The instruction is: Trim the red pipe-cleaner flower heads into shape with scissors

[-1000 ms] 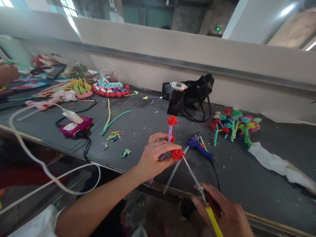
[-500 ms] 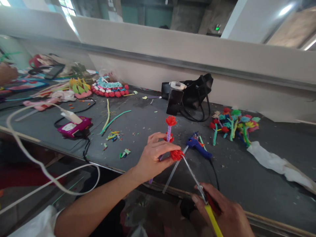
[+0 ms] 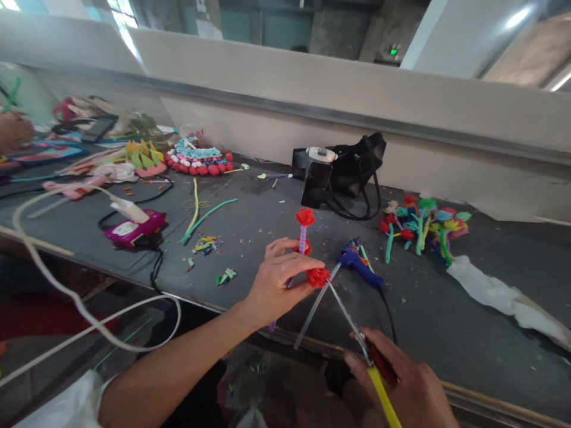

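My left hand (image 3: 274, 282) is closed around a craft flower stem with red fuzzy blooms. The nearest red flower (image 3: 317, 276) pokes out at its fingertips. Another red flower (image 3: 306, 216) stands upright above the hand on a purple fuzzy stem (image 3: 302, 239), and a third red bloom is partly hidden behind the fingers. In my right hand (image 3: 408, 371) is a pair of scissors (image 3: 342, 309) with yellow and red handles; its tips touch the edge of the nearest bloom. Just beyond lies a blue glue gun (image 3: 360, 267), a clear glue stick showing at its rear.
Several colourful fuzzy flowers (image 3: 423, 223) lie at the right beside white wrapping (image 3: 486, 288). A black bag (image 3: 357, 163) and phone (image 3: 316, 184) stand at the back. A purple power socket (image 3: 136, 229) with a white cable sits left. Another person's hand (image 3: 14, 131) is at the far left.
My left hand has tilted the flowers slightly, and the upper bloom has shifted a little left. The scissor tips have moved slightly left along with the near bloom.
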`<state>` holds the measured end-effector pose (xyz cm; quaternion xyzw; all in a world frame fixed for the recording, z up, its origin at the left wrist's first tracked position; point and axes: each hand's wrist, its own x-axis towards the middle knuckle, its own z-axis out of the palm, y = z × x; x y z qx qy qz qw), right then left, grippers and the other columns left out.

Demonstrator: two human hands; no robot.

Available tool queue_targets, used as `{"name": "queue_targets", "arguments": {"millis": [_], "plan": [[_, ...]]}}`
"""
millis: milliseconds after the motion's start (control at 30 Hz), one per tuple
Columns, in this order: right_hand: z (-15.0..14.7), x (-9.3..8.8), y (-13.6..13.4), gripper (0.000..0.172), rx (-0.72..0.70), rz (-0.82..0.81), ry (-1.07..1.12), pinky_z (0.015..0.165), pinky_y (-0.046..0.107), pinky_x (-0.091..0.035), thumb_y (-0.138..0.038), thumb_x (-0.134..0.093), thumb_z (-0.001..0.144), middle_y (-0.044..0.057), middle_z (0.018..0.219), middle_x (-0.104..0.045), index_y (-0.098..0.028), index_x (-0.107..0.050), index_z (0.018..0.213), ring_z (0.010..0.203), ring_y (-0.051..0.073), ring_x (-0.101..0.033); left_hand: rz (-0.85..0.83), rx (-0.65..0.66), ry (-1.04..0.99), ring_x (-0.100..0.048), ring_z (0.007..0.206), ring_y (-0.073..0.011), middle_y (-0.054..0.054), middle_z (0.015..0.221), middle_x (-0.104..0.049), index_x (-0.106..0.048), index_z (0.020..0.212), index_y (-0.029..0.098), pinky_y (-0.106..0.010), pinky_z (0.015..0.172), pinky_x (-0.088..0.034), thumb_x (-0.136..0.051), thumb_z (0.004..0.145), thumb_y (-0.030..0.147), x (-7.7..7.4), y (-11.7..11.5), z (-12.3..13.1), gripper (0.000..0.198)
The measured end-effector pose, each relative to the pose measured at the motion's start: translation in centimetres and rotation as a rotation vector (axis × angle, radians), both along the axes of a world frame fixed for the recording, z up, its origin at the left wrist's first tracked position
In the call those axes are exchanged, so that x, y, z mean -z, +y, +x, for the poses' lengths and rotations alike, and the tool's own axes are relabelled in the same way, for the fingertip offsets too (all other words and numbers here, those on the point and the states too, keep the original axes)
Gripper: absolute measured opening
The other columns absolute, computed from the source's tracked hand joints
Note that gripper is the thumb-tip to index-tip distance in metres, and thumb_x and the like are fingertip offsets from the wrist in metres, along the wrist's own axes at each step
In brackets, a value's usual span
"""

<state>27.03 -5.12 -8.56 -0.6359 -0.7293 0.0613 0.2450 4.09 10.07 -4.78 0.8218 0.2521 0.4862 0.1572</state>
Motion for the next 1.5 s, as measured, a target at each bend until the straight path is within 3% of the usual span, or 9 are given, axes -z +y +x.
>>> {"name": "queue_targets", "arguments": {"millis": [1067,1400,1500], "plan": [[-0.15,0.05,-0.12,0.037,0.013,0.009,0.03,0.051,0.018,-0.054,-0.057,-0.055,0.093,0.0,0.073,-0.076,-0.025,-0.07,0.102,0.049,0.013,-0.067,0.055,0.004,0.008,-0.065,0.101,-0.0217,-0.001,0.093,-0.08,-0.071,0.102,0.026,-0.045,0.104,-0.038,-0.071,0.086,0.02,0.18,-0.08,0.04,0.018],[-0.2,0.35,-0.69,0.036,0.035,0.013,0.067,0.051,0.016,-0.053,-0.056,-0.055,0.093,0.0,0.071,-0.076,-0.024,-0.071,0.099,0.047,0.012,-0.067,0.037,0.004,0.023,-0.063,0.101,-0.0228,-0.002,0.088,-0.08,-0.073,0.101,0.025,-0.046,0.104,-0.037,-0.071,0.086,0.023,0.13,-0.13,0.16,0.015],[-0.11,0.16,-0.29,0.031,0.016,0.048,0.082,0.048,0.014,-0.05,-0.051,-0.057,0.094,-0.001,0.071,-0.075,-0.023,-0.069,0.098,0.048,0.011,-0.066,-0.039,0.009,0.032,-0.063,0.1,-0.0237,-0.003,0.087,-0.079,-0.073,0.101,0.023,-0.046,0.103,-0.037,-0.074,0.084,0.027,-0.01,-0.2,0.17,0.017]]}}
